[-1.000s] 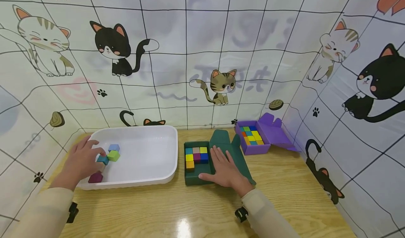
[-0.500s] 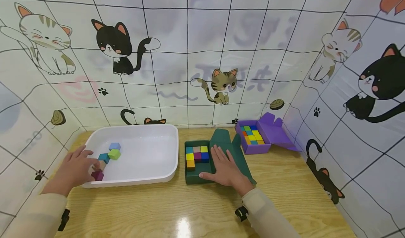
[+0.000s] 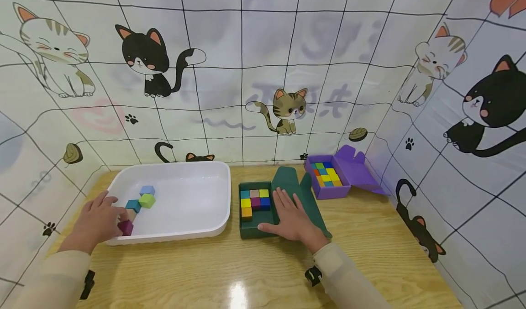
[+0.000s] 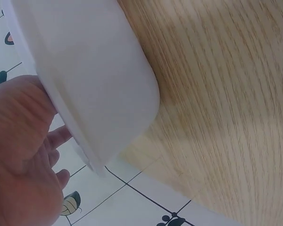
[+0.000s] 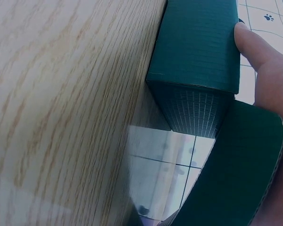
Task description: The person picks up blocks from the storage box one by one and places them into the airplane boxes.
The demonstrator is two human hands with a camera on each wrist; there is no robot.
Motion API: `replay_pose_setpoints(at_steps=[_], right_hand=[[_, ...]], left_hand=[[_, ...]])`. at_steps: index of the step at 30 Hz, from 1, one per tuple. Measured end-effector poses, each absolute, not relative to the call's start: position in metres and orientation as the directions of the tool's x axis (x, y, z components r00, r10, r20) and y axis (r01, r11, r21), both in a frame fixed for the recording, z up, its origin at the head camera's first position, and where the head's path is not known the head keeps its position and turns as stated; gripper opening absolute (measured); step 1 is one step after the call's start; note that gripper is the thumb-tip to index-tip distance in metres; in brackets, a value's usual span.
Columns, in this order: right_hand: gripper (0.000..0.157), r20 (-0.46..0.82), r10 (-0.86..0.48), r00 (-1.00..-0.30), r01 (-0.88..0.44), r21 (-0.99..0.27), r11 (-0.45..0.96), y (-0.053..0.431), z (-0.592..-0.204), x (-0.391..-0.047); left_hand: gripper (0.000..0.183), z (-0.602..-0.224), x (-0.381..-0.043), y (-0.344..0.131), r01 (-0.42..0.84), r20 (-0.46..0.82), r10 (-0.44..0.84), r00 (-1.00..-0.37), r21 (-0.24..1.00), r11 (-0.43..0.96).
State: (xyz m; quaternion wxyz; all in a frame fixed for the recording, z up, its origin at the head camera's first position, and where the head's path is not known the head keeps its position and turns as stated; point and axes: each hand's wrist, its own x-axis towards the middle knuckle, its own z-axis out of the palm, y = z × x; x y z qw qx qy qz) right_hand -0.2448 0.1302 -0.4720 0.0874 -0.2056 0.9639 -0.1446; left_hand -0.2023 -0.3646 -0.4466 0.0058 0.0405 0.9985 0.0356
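Observation:
My left hand (image 3: 96, 222) reaches over the left front corner of a white tray (image 3: 193, 233). Its thumb and index finger are at a maroon block (image 3: 126, 227) and a beige block (image 3: 130, 214); the fingertips are partly hidden, so I cannot tell whether they pinch one. A teal block (image 3: 133, 205), a green block (image 3: 147, 201) and a light blue block (image 3: 147, 190) lie farther in. With fingers straight, my right hand (image 3: 291, 217) rests on the folded-back lid (image 3: 314, 208) of a dark green box (image 3: 256, 232), its thumb over the box's edge. Several coloured blocks are packed inside.
A purple box (image 3: 334, 193), its lid open to the right, stands at the back right, filled with several coloured blocks. Cat-printed sheeting (image 3: 222, 85) walls in the wooden table (image 3: 197, 272) at the back and sides.
My left hand has moved from the teal block toward the front corner of the tray, to the maroon and beige blocks. My right hand has stayed on the green lid.

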Motion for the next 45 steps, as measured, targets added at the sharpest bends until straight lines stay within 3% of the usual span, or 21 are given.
replay_pose_setpoints(at_steps=[6, 23, 34, 45], right_hand=[[0.108, -0.108, -0.421, -0.901, -0.369, -0.320, 0.873, 0.130, -0.473, -0.245], [0.109, -0.111, -0.419, -0.901, -0.368, -0.312, 0.876, 0.131, -0.471, -0.245], [0.108, -0.113, -0.418, -0.901, -0.366, -0.317, 0.875, 0.131, -0.471, -0.244], [0.109, -0.109, -0.421, -0.901, -0.369, -0.319, 0.873, 0.131, -0.473, -0.246]], left_hand=[[0.019, -0.448, -0.203, -0.366, 0.045, -0.023, 0.047, -0.999, 0.091, 0.995], [0.023, -0.436, -0.212, -0.351, 0.105, 0.023, 0.102, -0.994, 0.129, 0.986], [0.021, -0.420, -0.223, -0.302, 0.220, 0.150, 0.194, -0.970, 0.184, 0.958], [0.021, -0.404, -0.245, -0.230, 0.279, 0.132, 0.254, -0.958, 0.241, 0.930]])
